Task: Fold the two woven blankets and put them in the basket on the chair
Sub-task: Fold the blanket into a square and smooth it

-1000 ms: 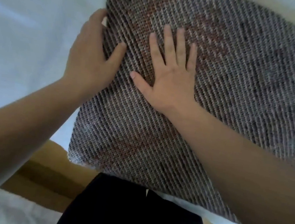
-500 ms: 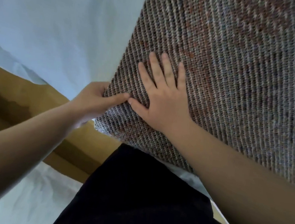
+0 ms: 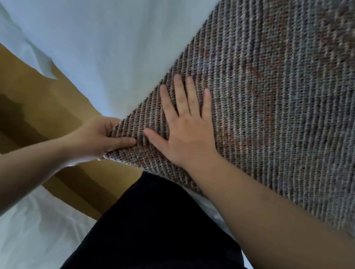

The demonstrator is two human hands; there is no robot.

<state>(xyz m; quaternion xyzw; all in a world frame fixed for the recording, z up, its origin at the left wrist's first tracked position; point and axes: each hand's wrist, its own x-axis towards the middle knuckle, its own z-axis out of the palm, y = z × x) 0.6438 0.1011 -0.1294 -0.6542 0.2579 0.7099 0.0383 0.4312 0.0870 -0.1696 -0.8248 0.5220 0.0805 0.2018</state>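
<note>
A woven blanket (image 3: pixel 287 98) in grey, cream and rust threads lies flat on a pale sheet and fills the right half of the head view. My left hand (image 3: pixel 99 135) pinches its near left corner, thumb on top and fingers underneath. Flat on the blanket just to the right of that corner lies my right hand (image 3: pixel 186 128), fingers spread and straight. A second blanket, the basket and the chair are out of view.
A pale blue-white sheet (image 3: pixel 96 25) covers the surface under and left of the blanket. A tan wooden edge (image 3: pixel 31 104) runs diagonally below it. More white bedding (image 3: pixel 17 226) lies at lower left. My dark clothing (image 3: pixel 159 243) fills the bottom middle.
My left hand slid down the blanket's left edge to the near corner and took hold of it. My right hand followed toward that corner, still flat. The view shifted left.
</note>
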